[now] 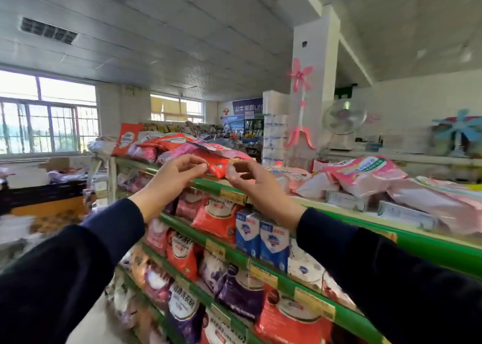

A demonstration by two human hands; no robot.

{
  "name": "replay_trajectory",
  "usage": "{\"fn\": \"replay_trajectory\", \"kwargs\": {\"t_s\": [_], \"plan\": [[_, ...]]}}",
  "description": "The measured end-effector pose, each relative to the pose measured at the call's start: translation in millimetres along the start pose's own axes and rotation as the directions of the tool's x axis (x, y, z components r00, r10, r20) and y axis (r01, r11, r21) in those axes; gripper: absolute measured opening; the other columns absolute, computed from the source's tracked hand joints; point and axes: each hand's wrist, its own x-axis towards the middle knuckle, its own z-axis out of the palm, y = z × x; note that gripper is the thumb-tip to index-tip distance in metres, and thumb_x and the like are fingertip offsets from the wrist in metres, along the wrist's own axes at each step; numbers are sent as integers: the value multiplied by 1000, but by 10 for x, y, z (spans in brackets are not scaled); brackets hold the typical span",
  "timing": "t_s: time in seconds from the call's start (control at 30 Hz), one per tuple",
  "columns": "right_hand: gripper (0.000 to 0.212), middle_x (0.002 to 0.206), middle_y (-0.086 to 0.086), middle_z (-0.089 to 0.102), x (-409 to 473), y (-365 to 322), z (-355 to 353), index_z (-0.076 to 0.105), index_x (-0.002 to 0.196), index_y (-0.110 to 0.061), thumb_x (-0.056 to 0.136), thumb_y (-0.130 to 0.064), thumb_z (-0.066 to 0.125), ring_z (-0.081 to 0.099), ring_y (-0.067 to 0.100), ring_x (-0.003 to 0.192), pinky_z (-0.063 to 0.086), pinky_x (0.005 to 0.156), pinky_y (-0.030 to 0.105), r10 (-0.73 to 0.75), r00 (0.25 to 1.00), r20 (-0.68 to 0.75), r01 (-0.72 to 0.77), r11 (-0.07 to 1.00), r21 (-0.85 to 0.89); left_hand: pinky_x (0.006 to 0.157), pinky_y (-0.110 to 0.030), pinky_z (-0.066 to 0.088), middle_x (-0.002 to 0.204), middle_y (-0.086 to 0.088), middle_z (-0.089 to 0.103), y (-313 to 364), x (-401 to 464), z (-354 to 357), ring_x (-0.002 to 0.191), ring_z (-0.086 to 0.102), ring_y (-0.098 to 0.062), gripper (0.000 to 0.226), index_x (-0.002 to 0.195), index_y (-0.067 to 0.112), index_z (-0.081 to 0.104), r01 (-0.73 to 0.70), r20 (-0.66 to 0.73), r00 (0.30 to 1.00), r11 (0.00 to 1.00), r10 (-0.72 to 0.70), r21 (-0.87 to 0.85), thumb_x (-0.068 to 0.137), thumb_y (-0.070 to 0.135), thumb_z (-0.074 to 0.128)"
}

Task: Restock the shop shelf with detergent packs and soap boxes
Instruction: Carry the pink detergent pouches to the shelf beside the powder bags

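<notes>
A red detergent pack (pixel 218 168) lies on the pile on the top shelf (pixel 208 184), its near end sticking out over the green rail. My left hand (pixel 177 178) hovers at the pack's left edge and my right hand (pixel 251 180) at its right edge. Both have loosely curled fingers, with the fingertips just at the pack and nothing gripped. More red and pink detergent packs (pixel 167 145) are heaped behind it. Blue soap boxes (pixel 263 235) stand on the second shelf below my right hand.
The green shelf unit (pixel 287 283) runs from far left to near right, and its lower rows are filled with red, purple and pink packs. Pink packs (pixel 365 174) and white boxes lie on the top to the right. A white pillar, fans and windows stand behind.
</notes>
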Motion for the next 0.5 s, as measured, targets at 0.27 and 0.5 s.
{"fn": "replay_trajectory", "kwargs": {"t_s": [0.27,0.5], "plan": [[49,136,2,60,386,555,-812,52,143,-11,103,-38,56,59,15,120,45,99,29,185,979,-82,-187,982,-24,92,-37,56,111,4,75,25,868,891,109,69,-17,16,107,31,72,-58,142,988,998,57,-1,98,41,62],[37,108,-2,54,1201,1019,-1302,47,138,-18,105,-33,51,55,15,92,49,77,31,433,877,-209,-408,900,151,101,-37,48,126,5,65,-99,1866,1210,118,61,-17,36,128,24,61,-128,301,952,970,62,207,103,47,53]]}}
